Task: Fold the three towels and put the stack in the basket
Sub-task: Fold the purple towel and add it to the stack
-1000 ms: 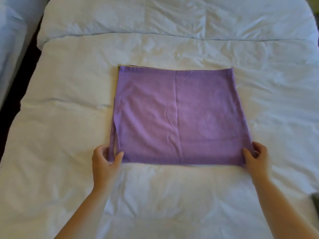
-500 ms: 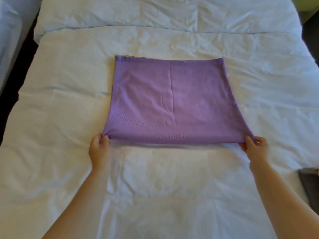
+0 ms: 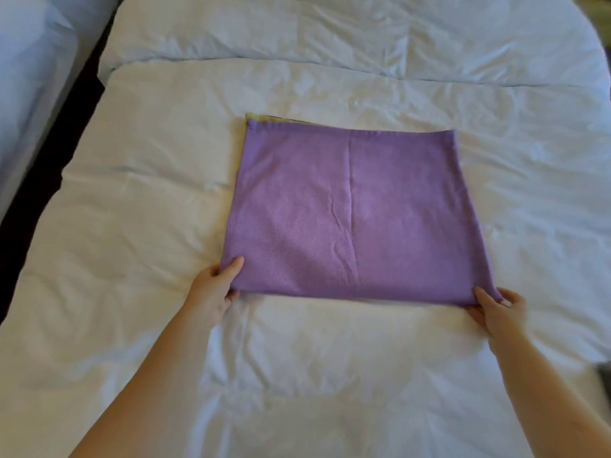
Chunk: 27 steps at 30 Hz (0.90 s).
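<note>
Nearest to me, my left hand [image 3: 216,285] is pinching the near left corner of the purple towel [image 3: 350,213], thumb lying on top and the other fingers tucked underneath. My right hand [image 3: 496,309] is gripping the near right corner the same way, thumb over the cloth. Between them the near edge is lifting slightly off the bed [image 3: 132,226], while the rest of the towel is lying flat in the middle of the white cover.

What is worrying me, as a guess, is the fold itself. If one hand is travelling faster than the other as I carry this edge away from me, the corners could be landing crooked and the sides skewing. The soft cover is giving nothing firm to press against, so the bottom layer could be dragging and bunching along the centre crease.

Farther off, at the far left corner, a sliver of yellowish cloth [image 3: 264,119] is peeking out from under the purple; it may be another towel, and pulling could be shifting it. No basket is showing anywhere in view.
</note>
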Each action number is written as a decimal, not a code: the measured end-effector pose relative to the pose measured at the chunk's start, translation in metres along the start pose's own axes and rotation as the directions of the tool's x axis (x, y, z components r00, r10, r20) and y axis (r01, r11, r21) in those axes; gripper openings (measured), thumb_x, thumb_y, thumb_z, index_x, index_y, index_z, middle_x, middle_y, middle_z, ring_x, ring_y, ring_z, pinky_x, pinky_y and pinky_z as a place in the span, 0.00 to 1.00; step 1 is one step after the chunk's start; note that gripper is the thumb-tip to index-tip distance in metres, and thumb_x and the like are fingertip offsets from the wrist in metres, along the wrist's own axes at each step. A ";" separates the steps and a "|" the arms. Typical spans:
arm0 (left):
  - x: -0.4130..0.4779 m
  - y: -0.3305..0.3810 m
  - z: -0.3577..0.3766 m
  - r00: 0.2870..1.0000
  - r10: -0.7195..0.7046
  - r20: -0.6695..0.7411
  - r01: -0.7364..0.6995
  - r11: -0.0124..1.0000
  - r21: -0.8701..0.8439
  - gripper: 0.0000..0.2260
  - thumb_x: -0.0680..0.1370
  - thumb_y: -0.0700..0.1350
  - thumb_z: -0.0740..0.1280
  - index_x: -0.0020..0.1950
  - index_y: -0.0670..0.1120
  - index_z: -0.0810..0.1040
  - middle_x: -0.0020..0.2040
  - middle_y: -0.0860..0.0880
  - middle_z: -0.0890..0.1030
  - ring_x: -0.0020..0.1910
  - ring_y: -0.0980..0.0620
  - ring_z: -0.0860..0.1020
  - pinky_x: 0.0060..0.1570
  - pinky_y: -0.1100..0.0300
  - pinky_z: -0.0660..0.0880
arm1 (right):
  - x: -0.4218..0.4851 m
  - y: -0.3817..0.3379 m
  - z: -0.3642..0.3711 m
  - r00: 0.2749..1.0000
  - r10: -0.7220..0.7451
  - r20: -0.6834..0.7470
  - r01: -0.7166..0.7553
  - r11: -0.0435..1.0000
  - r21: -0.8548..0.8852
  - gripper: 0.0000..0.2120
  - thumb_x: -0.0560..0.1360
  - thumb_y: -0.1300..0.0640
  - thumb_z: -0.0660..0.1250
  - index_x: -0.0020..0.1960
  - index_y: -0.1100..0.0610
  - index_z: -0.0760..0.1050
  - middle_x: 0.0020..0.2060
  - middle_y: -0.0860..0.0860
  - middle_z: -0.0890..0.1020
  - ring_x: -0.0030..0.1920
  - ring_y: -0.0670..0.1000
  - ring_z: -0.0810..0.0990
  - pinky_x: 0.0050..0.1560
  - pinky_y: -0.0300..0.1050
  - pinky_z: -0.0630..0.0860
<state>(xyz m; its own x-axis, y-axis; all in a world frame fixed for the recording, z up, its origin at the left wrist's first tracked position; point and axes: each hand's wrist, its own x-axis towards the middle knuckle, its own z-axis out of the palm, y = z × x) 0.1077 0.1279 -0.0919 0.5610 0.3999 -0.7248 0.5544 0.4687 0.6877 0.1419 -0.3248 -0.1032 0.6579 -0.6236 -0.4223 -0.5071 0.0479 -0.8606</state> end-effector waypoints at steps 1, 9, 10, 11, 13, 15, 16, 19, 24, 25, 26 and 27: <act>0.002 0.002 -0.002 0.999 0.026 -0.020 -0.026 1.000 -0.008 0.04 0.75 0.42 0.70 0.48 0.44 0.78 0.48 0.48 0.80 0.41 0.55 0.77 0.31 0.65 0.75 | -0.003 -0.003 0.000 0.999 -0.021 -0.026 0.022 1.000 0.010 0.10 0.76 0.65 0.66 0.54 0.57 0.69 0.45 0.60 0.75 0.22 0.39 0.77 0.26 0.31 0.76; -0.015 -0.037 -0.051 0.991 0.120 -0.060 -0.101 0.963 0.249 0.03 0.76 0.45 0.70 0.46 0.46 0.80 0.44 0.46 0.81 0.40 0.50 0.77 0.33 0.61 0.72 | -0.021 0.015 -0.023 0.990 0.050 -0.132 -0.051 0.999 -0.007 0.16 0.72 0.63 0.71 0.41 0.46 0.68 0.36 0.51 0.77 0.27 0.46 0.79 0.26 0.33 0.77; -0.018 -0.042 -0.057 0.991 0.118 -0.063 -0.094 0.951 0.294 0.05 0.76 0.46 0.70 0.47 0.45 0.80 0.44 0.46 0.81 0.39 0.49 0.77 0.33 0.61 0.72 | -0.024 0.021 -0.028 0.990 0.057 -0.128 -0.059 0.998 -0.012 0.15 0.72 0.62 0.71 0.42 0.46 0.68 0.36 0.52 0.77 0.26 0.44 0.79 0.26 0.34 0.77; -0.020 -0.045 -0.061 0.990 0.123 -0.068 -0.093 0.938 0.335 0.07 0.75 0.48 0.70 0.47 0.45 0.80 0.42 0.46 0.81 0.36 0.50 0.76 0.32 0.61 0.71 | -0.027 0.026 -0.032 0.991 0.057 -0.124 -0.059 0.998 -0.007 0.15 0.72 0.63 0.71 0.42 0.47 0.69 0.36 0.52 0.77 0.24 0.42 0.79 0.26 0.33 0.77; -0.024 -0.047 -0.067 0.988 0.143 -0.061 -0.107 0.911 0.397 0.10 0.75 0.50 0.71 0.47 0.44 0.80 0.40 0.45 0.80 0.32 0.50 0.74 0.32 0.60 0.70 | -0.035 0.034 -0.041 0.992 0.044 -0.122 -0.045 0.999 -0.005 0.12 0.72 0.64 0.71 0.46 0.50 0.70 0.37 0.52 0.77 0.24 0.40 0.78 0.26 0.32 0.76; -0.030 -0.049 -0.071 0.987 0.157 -0.040 -0.126 0.898 0.422 0.12 0.75 0.51 0.71 0.47 0.42 0.80 0.41 0.43 0.81 0.34 0.47 0.75 0.37 0.56 0.71 | -0.042 0.043 -0.053 0.993 0.033 -0.117 -0.036 0.999 -0.027 0.14 0.72 0.64 0.71 0.51 0.53 0.70 0.37 0.53 0.78 0.24 0.39 0.78 0.26 0.31 0.75; -0.035 -0.051 -0.075 0.986 0.163 -0.031 -0.133 0.888 0.440 0.12 0.75 0.51 0.70 0.47 0.42 0.80 0.41 0.42 0.81 0.35 0.47 0.75 0.38 0.55 0.72 | -0.046 0.047 -0.060 0.994 0.022 -0.107 -0.027 0.999 -0.047 0.15 0.72 0.64 0.71 0.53 0.54 0.70 0.38 0.54 0.78 0.24 0.39 0.78 0.27 0.31 0.76; -0.057 -0.066 -0.090 0.987 0.158 -0.014 -0.131 0.863 0.488 0.12 0.76 0.50 0.70 0.47 0.40 0.79 0.43 0.39 0.81 0.37 0.45 0.77 0.41 0.52 0.72 | -0.061 0.064 -0.084 0.996 0.005 -0.089 -0.015 0.994 -0.112 0.15 0.72 0.63 0.71 0.56 0.56 0.70 0.42 0.59 0.78 0.25 0.40 0.78 0.28 0.32 0.77; -0.113 -0.103 -0.118 0.988 0.151 0.015 -0.134 0.820 0.557 0.08 0.77 0.48 0.68 0.48 0.43 0.80 0.39 0.47 0.80 0.33 0.50 0.74 0.36 0.57 0.70 | -0.104 0.096 -0.130 0.994 -0.022 -0.103 -0.009 0.954 -0.300 0.17 0.70 0.58 0.73 0.56 0.54 0.71 0.48 0.61 0.80 0.41 0.59 0.81 0.35 0.44 0.78; -0.123 -0.110 -0.123 0.989 0.148 0.012 -0.129 0.817 0.563 0.09 0.77 0.47 0.68 0.48 0.41 0.79 0.38 0.46 0.79 0.32 0.50 0.72 0.35 0.57 0.69 | -0.113 0.103 -0.140 0.996 -0.019 -0.089 -0.008 0.957 -0.289 0.17 0.70 0.59 0.73 0.55 0.54 0.70 0.48 0.61 0.80 0.41 0.60 0.80 0.33 0.40 0.77; -0.132 -0.115 -0.128 0.990 0.142 0.006 -0.121 0.821 0.557 0.10 0.77 0.47 0.68 0.47 0.40 0.79 0.36 0.45 0.77 0.31 0.49 0.70 0.33 0.57 0.68 | -0.120 0.109 -0.148 0.997 -0.016 -0.076 -0.006 0.960 -0.281 0.17 0.71 0.60 0.73 0.55 0.54 0.70 0.47 0.62 0.80 0.39 0.60 0.80 0.30 0.36 0.76; -0.140 -0.119 -0.131 0.991 0.133 0.005 -0.115 0.832 0.543 0.10 0.77 0.46 0.68 0.47 0.38 0.78 0.36 0.44 0.76 0.30 0.49 0.70 0.32 0.58 0.67 | -0.128 0.114 -0.157 0.997 -0.015 -0.070 -0.005 0.959 -0.282 0.17 0.71 0.60 0.73 0.54 0.53 0.69 0.46 0.61 0.80 0.38 0.59 0.80 0.28 0.35 0.74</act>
<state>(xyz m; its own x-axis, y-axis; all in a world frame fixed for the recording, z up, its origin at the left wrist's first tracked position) -0.1182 0.1193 -0.0776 0.6331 0.4548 -0.6264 0.7305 -0.0832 0.6778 -0.0871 -0.3621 -0.1027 0.6249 -0.6775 -0.3880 -0.6468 -0.1710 -0.7433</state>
